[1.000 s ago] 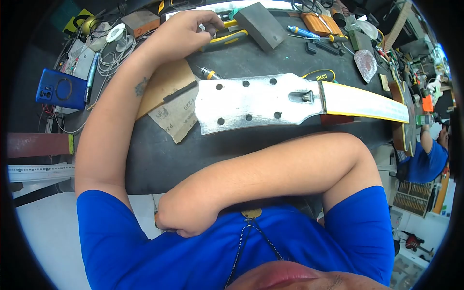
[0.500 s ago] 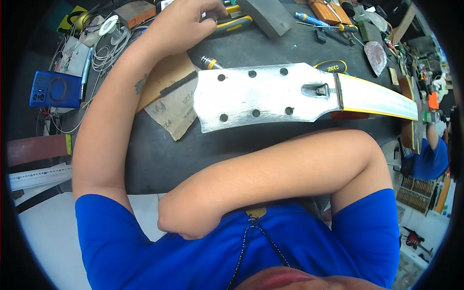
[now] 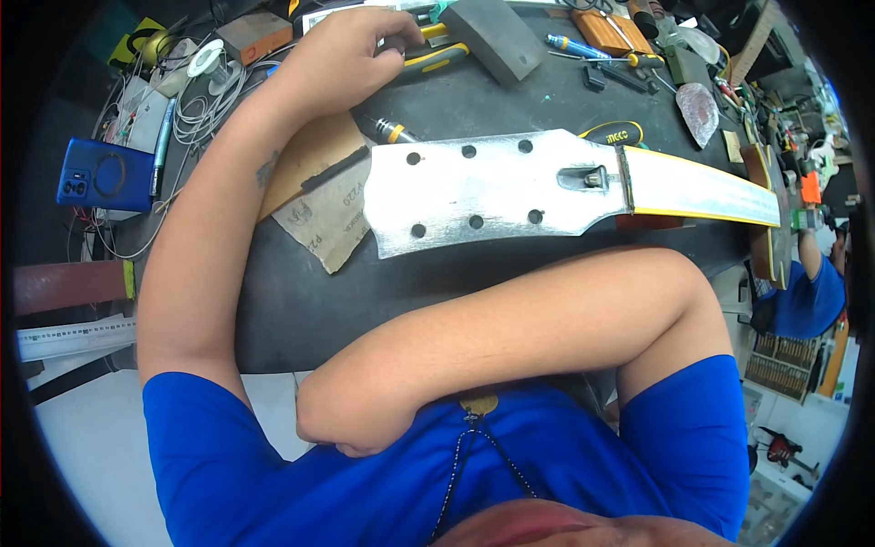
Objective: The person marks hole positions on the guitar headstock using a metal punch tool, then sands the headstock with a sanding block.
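Note:
My left hand rests over the far side of the bench with its fingers loosely curved and thumb apart. Beside its fingertips lie the yellow-and-grey handles of a plier-like tool; the hand hides the rest of it. My right arm is folded across in front of me. Bent down at the wrist, my right hand shows only its back; its fingers are hidden. A guitar neck stretches across the bench, its silvery headstock pierced by several tuner holes. Sandpaper lies left of the headstock.
A dark grey block lies beyond the headstock. Left are a blue phone, coiled cable and a steel ruler. Hand tools and a wooden block fill the far right. Another person in a blue shirt is at right.
The whole view has shifted slightly, so the bench things sit a little lower and further left. My hands keep nearly the same pose.

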Demonstrator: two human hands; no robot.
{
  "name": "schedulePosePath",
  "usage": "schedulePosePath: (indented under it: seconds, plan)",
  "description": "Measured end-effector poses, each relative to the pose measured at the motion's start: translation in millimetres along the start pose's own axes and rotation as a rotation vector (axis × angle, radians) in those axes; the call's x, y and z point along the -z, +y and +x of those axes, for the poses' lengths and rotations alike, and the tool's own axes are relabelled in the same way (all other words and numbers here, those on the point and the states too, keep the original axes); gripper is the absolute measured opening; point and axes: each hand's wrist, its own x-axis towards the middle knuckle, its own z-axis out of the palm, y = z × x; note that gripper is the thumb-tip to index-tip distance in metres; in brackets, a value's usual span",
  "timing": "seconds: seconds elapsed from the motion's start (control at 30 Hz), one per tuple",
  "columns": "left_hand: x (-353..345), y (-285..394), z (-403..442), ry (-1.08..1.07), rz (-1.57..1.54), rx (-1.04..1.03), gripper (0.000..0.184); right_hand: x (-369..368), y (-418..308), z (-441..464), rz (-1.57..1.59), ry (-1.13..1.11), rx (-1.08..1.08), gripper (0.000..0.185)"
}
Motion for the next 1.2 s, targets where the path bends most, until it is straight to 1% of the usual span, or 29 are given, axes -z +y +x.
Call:
schedulePosePath:
  seconds: [0.27, 0.47, 0.57, 0.67, 0.87, 0.97, 1.07, 1.17, 1.2]
  plan:
    - [0, 3, 0, -0.02, 0.023, 0.03, 0.028, 2, -3, -2, 0.007, 0.004, -0.024, 0.032]
    - [-2, -3, 0, -0.004, 0.019, -0.011, 0.028, 2, -5, -4, 0.017, 0.013, -0.023, 0.032]
    - [3, 8, 0, -0.037, 0.032, 0.055, 0.027, 3, -5, -7, 0.031, 0.029, -0.027, 0.032]
    - [-4, -4, 0, 0.017, 0.032, -0.037, 0.026, 7, -8, -9, 0.042, 0.01, -0.032, 0.028]
    - [0, 2, 0, -0.021, 0.017, 0.034, 0.024, 5, -6, -8, 0.018, 0.016, -0.01, 0.027]
    - [1, 5, 0, -0.016, 0.028, 0.023, 0.024, 4, -6, -7, 0.001, 0.025, 0.002, 0.027]
    - [-6, -7, -1, 0.056, 0.029, -0.073, 0.023, 3, -5, -6, 0.002, 0.033, 0.007, 0.027]
    - [12, 13, 2, -0.136, -0.111, 0.208, 0.024, 2, -5, -6, 0.025, 0.041, -0.006, 0.03]
    - [18, 21, 3, -0.078, -0.207, 0.215, 0.025, 2, -5, -6, 0.018, 0.035, -0.01, 0.03]
